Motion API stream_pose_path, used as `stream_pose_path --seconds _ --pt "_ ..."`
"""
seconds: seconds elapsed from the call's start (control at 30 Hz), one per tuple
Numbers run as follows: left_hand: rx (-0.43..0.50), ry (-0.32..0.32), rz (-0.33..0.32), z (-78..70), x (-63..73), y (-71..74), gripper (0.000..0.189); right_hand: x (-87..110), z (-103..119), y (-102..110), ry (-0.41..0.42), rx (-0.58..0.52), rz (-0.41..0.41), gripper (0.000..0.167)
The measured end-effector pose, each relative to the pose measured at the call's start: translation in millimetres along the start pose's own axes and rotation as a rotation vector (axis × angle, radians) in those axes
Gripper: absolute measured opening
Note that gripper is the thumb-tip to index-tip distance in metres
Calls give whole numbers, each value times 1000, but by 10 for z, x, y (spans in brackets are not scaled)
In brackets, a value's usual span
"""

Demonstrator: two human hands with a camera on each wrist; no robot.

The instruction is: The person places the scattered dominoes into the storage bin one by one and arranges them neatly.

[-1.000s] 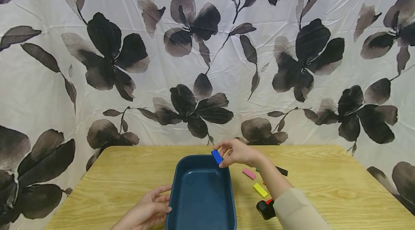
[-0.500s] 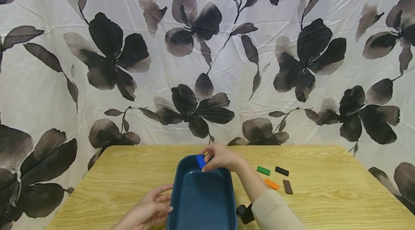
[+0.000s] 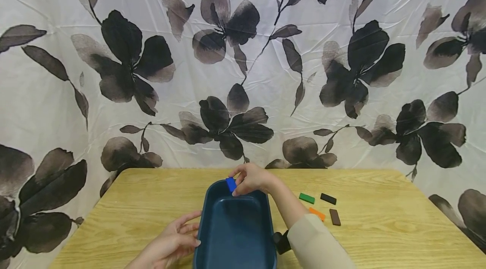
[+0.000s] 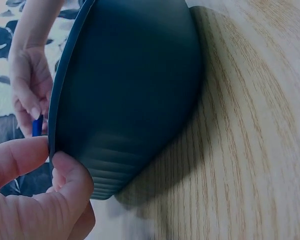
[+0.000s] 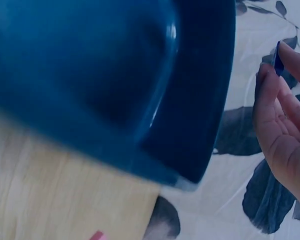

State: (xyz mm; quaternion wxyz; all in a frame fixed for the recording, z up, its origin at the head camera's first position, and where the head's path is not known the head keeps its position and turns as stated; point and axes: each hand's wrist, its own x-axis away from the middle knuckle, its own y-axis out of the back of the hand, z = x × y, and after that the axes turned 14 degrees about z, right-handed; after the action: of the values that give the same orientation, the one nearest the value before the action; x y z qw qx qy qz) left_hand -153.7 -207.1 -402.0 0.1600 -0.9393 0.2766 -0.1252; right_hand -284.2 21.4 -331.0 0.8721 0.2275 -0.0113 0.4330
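A deep dark-blue rectangular tub (image 3: pixel 241 231) stands on the table. My left hand (image 3: pixel 172 239) is at its left side; in the left wrist view its thumb and finger pinch the tub's rim (image 4: pixel 65 75). My right hand (image 3: pixel 252 178) pinches a small flat blue block (image 3: pixel 230 184) between thumb and fingers, above the far end of the tub. The right wrist view shows that blue block (image 5: pixel 278 60) nearly edge-on at the fingertips.
Right of the tub lie a green block (image 3: pixel 306 198), a black block (image 3: pixel 328 198), a brown block (image 3: pixel 335 217) and a partly covered orange block (image 3: pixel 317 214). A black device (image 3: pixel 282 243) sits at my right sleeve. A floral cloth (image 3: pixel 228 71) hangs behind the table (image 3: pixel 379 235).
My right hand has moved left with the blue block, along the tub's far end. Its arm now covers where the pink and yellow blocks lay. The left hand has stayed at the rim.
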Motion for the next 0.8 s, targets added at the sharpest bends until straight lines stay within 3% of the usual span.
stream_pose_path --seconds 0.1,0.33,0.8 --pt "-12 18 -24 -18 5 -17 77 -39 31 -35 -8 -2 3 48" --pt "-19 37 -47 -33 12 -40 76 -147 25 -178 -35 -124 15 46" --pt "-15 19 -42 -7 9 -18 76 -293 -213 -453 -82 -156 -30 45"
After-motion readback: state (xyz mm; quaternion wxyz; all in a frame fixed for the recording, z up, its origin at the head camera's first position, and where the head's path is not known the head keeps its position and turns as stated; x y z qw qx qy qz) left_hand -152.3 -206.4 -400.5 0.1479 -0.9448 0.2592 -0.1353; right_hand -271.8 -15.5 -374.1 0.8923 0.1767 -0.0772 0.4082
